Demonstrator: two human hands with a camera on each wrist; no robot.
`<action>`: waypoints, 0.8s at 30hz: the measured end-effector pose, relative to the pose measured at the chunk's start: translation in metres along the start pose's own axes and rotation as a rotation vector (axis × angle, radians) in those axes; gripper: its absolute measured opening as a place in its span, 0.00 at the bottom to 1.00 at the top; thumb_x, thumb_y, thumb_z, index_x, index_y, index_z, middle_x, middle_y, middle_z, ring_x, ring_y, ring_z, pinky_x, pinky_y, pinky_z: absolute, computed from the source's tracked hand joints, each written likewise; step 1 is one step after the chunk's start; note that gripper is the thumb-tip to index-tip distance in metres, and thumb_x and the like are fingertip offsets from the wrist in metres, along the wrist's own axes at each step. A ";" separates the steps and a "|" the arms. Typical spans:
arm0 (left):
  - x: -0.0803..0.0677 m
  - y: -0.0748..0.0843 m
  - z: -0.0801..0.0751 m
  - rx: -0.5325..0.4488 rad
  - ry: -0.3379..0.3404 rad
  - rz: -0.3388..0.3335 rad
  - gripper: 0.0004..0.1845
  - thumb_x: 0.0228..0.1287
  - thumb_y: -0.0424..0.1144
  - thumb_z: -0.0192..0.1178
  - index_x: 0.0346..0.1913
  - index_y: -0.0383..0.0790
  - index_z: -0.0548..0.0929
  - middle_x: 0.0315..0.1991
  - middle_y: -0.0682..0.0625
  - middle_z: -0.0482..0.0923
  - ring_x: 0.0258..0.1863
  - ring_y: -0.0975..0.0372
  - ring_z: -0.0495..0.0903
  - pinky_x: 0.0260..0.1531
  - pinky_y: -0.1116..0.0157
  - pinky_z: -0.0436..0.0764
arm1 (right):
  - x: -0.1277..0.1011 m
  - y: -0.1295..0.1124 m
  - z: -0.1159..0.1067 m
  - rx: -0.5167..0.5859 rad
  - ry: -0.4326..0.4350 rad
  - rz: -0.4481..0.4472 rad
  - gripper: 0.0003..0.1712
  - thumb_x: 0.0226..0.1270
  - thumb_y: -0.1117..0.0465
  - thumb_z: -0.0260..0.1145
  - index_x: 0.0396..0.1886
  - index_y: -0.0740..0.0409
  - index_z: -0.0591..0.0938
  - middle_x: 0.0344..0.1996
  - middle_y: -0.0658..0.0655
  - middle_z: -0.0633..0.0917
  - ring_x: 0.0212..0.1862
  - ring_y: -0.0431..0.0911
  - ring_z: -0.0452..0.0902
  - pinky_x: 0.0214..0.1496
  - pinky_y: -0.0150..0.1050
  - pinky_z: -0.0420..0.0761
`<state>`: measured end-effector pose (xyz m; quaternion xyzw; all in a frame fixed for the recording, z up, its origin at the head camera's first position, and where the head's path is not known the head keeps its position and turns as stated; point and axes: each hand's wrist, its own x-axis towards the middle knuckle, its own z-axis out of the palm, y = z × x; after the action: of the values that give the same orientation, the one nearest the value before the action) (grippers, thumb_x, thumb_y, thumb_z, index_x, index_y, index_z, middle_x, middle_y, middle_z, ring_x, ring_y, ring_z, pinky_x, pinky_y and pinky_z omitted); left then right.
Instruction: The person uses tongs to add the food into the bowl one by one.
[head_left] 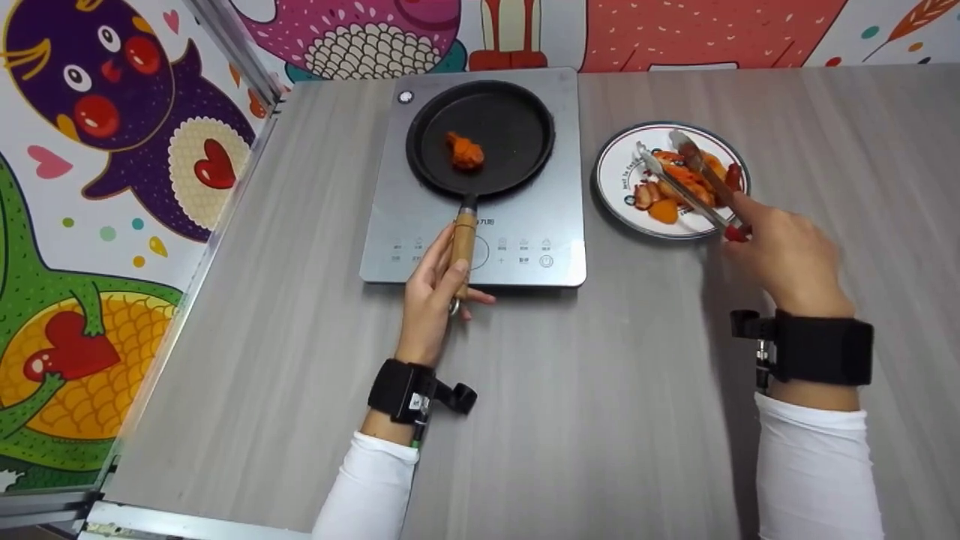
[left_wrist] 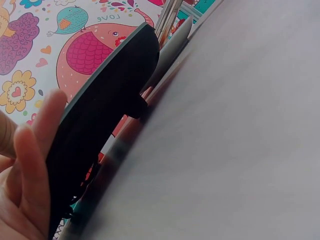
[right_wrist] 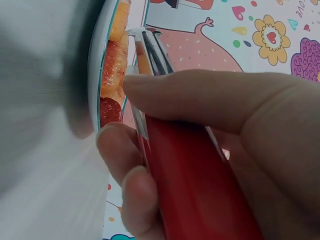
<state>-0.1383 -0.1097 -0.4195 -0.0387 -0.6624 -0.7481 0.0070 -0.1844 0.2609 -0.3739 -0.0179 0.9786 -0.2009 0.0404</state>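
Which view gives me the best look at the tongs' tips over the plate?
The head view: the tongs reach over the food on the plate, both tips visible. The right wrist view shows mostly their red handle in the right hand. The left wrist view shows none.

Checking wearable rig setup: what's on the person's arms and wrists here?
Both arms wear white long sleeves, pushed back from the wrists. Each wrist carries a wide black strap: the left strap has a black camera mount sticking out sideways with a small green-tipped part below; the right strap has a black mount with metal hardware on its inner side. Hands bare.
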 end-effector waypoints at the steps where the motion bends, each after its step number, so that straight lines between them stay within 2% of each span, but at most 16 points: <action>1: 0.000 0.000 0.000 -0.001 0.002 -0.003 0.30 0.65 0.41 0.50 0.68 0.48 0.55 0.66 0.50 0.57 0.25 0.41 0.79 0.09 0.57 0.72 | 0.000 -0.001 0.000 -0.004 0.001 0.004 0.37 0.56 0.61 0.61 0.66 0.53 0.61 0.51 0.75 0.70 0.46 0.70 0.67 0.32 0.62 0.68; 5: 0.000 0.000 0.001 -0.006 0.004 -0.008 0.30 0.65 0.42 0.51 0.68 0.48 0.55 0.66 0.50 0.57 0.25 0.42 0.79 0.09 0.59 0.72 | -0.001 -0.002 0.000 -0.014 0.008 0.021 0.37 0.55 0.61 0.61 0.66 0.52 0.62 0.49 0.75 0.72 0.43 0.69 0.69 0.29 0.59 0.68; 10: 0.000 0.000 0.001 -0.007 0.004 -0.009 0.30 0.64 0.42 0.51 0.68 0.48 0.55 0.65 0.49 0.57 0.25 0.43 0.79 0.09 0.59 0.73 | 0.002 -0.003 0.004 -0.003 0.005 0.033 0.37 0.55 0.60 0.61 0.66 0.54 0.61 0.46 0.75 0.73 0.40 0.68 0.70 0.28 0.58 0.67; 18: 0.000 0.001 0.001 -0.012 -0.008 0.007 0.30 0.65 0.41 0.50 0.68 0.45 0.55 0.65 0.50 0.58 0.25 0.43 0.80 0.09 0.59 0.72 | 0.001 -0.003 0.007 0.020 0.058 0.008 0.36 0.53 0.64 0.61 0.64 0.53 0.65 0.49 0.75 0.72 0.41 0.69 0.70 0.29 0.57 0.67; 24: 0.000 0.000 0.000 -0.015 -0.005 0.012 0.31 0.65 0.42 0.51 0.68 0.45 0.55 0.65 0.50 0.58 0.25 0.43 0.80 0.09 0.58 0.72 | 0.002 -0.004 0.008 0.034 0.089 -0.016 0.33 0.53 0.65 0.61 0.62 0.55 0.67 0.47 0.74 0.74 0.37 0.66 0.71 0.28 0.55 0.66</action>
<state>-0.1383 -0.1096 -0.4194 -0.0448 -0.6567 -0.7528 0.0095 -0.1853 0.2543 -0.3797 -0.0162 0.9757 -0.2186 -0.0047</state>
